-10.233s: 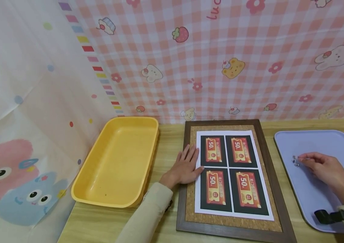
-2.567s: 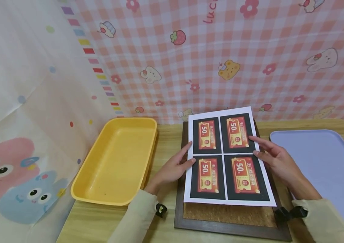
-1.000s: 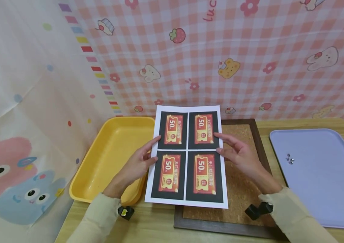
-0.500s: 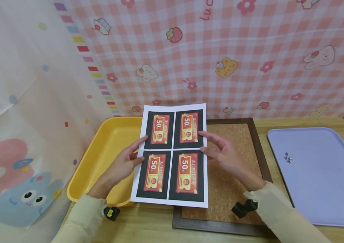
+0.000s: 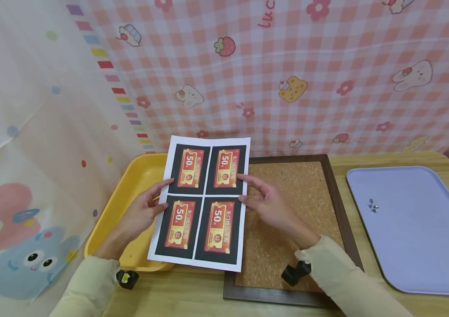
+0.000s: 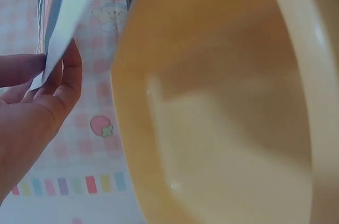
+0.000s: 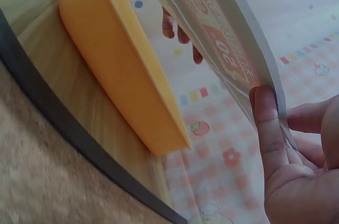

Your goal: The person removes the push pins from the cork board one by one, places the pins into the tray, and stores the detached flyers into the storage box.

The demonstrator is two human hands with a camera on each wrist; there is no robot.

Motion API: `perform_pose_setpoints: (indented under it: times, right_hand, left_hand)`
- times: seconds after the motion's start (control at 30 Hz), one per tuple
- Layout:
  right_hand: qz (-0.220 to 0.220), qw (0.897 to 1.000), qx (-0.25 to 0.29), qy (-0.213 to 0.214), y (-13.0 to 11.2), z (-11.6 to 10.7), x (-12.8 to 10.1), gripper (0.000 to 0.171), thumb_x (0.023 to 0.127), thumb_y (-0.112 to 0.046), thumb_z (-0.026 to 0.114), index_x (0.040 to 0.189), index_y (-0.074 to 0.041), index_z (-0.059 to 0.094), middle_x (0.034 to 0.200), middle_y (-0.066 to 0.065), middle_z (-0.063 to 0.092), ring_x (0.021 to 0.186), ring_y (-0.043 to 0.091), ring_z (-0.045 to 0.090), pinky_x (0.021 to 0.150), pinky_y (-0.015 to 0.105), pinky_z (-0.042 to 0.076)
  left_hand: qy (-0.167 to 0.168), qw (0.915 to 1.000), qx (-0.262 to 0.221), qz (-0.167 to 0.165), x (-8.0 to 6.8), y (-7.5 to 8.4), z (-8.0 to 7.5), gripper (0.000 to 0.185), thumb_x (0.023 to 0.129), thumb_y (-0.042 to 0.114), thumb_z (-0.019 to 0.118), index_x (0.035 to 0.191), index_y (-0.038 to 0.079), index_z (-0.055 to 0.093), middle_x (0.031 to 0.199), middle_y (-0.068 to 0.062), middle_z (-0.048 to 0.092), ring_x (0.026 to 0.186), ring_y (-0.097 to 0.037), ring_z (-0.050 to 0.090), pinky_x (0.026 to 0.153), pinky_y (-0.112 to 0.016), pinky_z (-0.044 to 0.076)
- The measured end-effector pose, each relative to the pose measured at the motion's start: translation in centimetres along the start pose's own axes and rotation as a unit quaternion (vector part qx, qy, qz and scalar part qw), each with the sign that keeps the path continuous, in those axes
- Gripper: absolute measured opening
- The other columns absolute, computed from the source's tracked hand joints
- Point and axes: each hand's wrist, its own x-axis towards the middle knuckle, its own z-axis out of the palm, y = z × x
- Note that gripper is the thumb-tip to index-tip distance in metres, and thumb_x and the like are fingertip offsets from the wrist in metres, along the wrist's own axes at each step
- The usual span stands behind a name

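Paper sheet [image 5: 202,202] pinched by left hand [image 5: 139,214] and right hand [image 5: 269,206] has drifted toward nine o'clock, off cork board [image 5: 292,220], now overhanging yellow tray [image 5: 129,193]

The white sheet [image 5: 202,202] printed with four red-and-gold coupons on black was held flat in the air, partly over the yellow tray [image 5: 131,189].

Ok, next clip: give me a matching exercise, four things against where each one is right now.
Things:
1. coupon sheet
2. yellow tray
3. cork board
4. small metal pins

Places:
a. in the lilac tray
b. far left on the table
c. held between the left hand and right hand
d. bare, between the two trays

Pairs: 1-c, 2-b, 3-d, 4-a
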Motion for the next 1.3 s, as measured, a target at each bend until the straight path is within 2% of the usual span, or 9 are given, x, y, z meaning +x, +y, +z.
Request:
perform_pose_setpoints:
  times: [0.2,0.43,0.7,0.83,0.93,1.03,1.17,1.3]
  right_hand:
    - [-0.005,1.0,0.024,-0.009,0.0,1.9,0.6,0.055,0.098,-0.002,0.057,0.149,-0.02,0.045,0.15,0.01,0.045,0.103,0.028,0.071,0.08,0.039,0.059]
    - [0.002,1.0,0.022,0.0,0.3,4.1,1.3,0.054,0.098,-0.004,0.06,0.148,-0.023,0.047,0.148,0.006,0.048,0.1,0.024,0.072,0.077,0.035,0.06]
    - [-0.016,0.998,0.051,-0.031,0.5,6.5,2.3,0.058,0.097,0.001,0.059,0.15,-0.015,0.043,0.152,0.011,0.043,0.099,0.027,0.072,0.081,0.039,0.059]
    - [-0.006,0.998,0.057,-0.03,0.9,7.4,2.9,0.059,0.096,0.0,0.06,0.15,-0.016,0.043,0.152,0.011,0.043,0.092,0.024,0.073,0.071,0.03,0.059]
    - [0.008,0.998,0.054,-0.026,1.3,8.0,3.4,0.06,0.095,-0.002,0.062,0.15,-0.019,0.044,0.154,0.011,0.041,0.084,0.021,0.073,0.059,0.023,0.052]
    - [0.02,0.998,0.05,-0.021,1.6,8.6,3.7,0.061,0.094,-0.003,0.063,0.149,-0.022,0.045,0.156,0.012,0.039,0.078,0.019,0.072,0.052,0.021,0.046]
    - [0.03,0.998,0.048,-0.016,1.7,9.5,4.0,0.063,0.093,0.0,0.063,0.149,-0.023,0.045,0.157,0.014,0.037,0.073,0.017,0.071,0.057,0.028,0.054]
    - [0.024,0.997,0.068,-0.022,1.7,10.4,4.2,0.064,0.093,0.005,0.061,0.15,-0.017,0.043,0.157,0.016,0.035,0.076,0.018,0.071,0.076,0.041,0.06]
  left_hand:
    - [0.025,0.9995,0.016,-0.014,-0.4,-0.4,-1.2,0.059,0.103,0.005,0.048,0.155,0.029,0.033,0.155,-0.012,0.037,0.117,-0.038,0.058,0.089,-0.04,0.057]
    - [0.044,0.9984,0.01,-0.035,-1.2,-1.2,-2.8,0.059,0.104,0.01,0.049,0.156,0.03,0.03,0.154,-0.012,0.036,0.115,-0.037,0.058,0.088,-0.037,0.057]
    - [0.079,0.9947,0.023,-0.062,-1.7,-2.2,-4.5,0.058,0.104,0.014,0.049,0.157,0.029,0.028,0.155,-0.014,0.035,0.117,-0.037,0.058,0.088,-0.036,0.057]
    - [0.096,0.9924,0.037,-0.067,-1.6,-2.6,-5.0,0.058,0.104,0.014,0.048,0.157,0.027,0.028,0.155,-0.015,0.036,0.118,-0.038,0.058,0.088,-0.035,0.056]
    - [0.105,0.9912,0.048,-0.064,-1.5,-3.0,-5.3,0.057,0.105,0.01,0.045,0.158,0.025,0.028,0.154,-0.018,0.036,0.119,-0.039,0.056,0.087,-0.034,0.056]
    - [0.113,0.9901,0.054,-0.064,-1.5,-3.2,-5.6,0.057,0.105,0.008,0.043,0.158,0.024,0.028,0.154,-0.02,0.036,0.119,-0.04,0.055,0.086,-0.035,0.056]
    - [0.117,0.9887,0.063,-0.069,-1.5,-3.5,-6.0,0.057,0.105,0.009,0.043,0.158,0.024,0.028,0.154,-0.02,0.034,0.119,-0.04,0.054,0.087,-0.036,0.055]
    - [0.116,0.989,0.065,-0.065,-1.5,-3.9,-6.6,0.058,0.104,0.007,0.042,0.158,0.02,0.027,0.154,-0.022,0.033,0.118,-0.04,0.053,0.085,-0.031,0.054]
